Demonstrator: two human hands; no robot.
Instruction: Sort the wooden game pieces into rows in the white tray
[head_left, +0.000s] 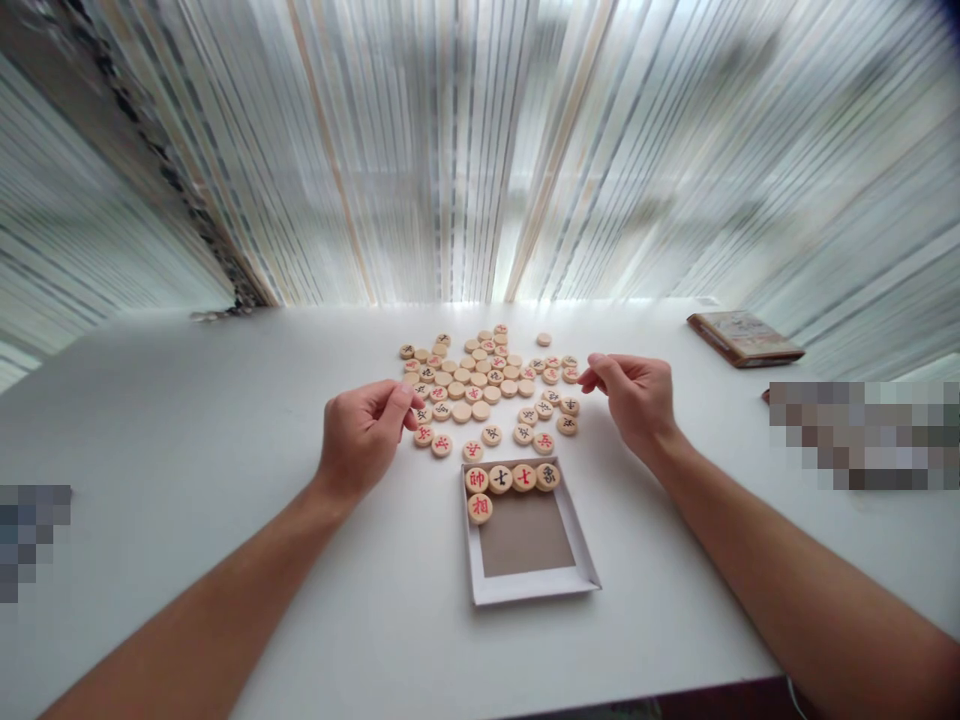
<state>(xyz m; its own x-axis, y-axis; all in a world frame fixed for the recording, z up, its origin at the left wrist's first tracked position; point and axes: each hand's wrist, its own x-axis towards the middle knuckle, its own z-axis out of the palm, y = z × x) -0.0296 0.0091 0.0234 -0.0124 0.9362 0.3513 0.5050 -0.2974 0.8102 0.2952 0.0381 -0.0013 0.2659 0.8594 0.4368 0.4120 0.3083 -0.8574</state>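
Note:
Several round wooden Chinese chess pieces (480, 385) with red or black characters lie scattered on the white table (187, 440). A shallow white box tray (581, 545) with a brown floor sits in front of me; several pieces (511, 479) are lined up along its far edge. My left hand (364, 435) hovers at the left edge of the scattered pieces, fingers curled together over a piece. My right hand (634, 400) is at the pile's right edge, fingertips pinched together close to a piece; whether it holds one is hidden.
A flat brown box lid (744, 338) lies at the back right of the table. Striped sheer curtains (480, 150) hang behind the table's far edge. Blurred patches sit at the right (862, 435) and the left edge (30, 535).

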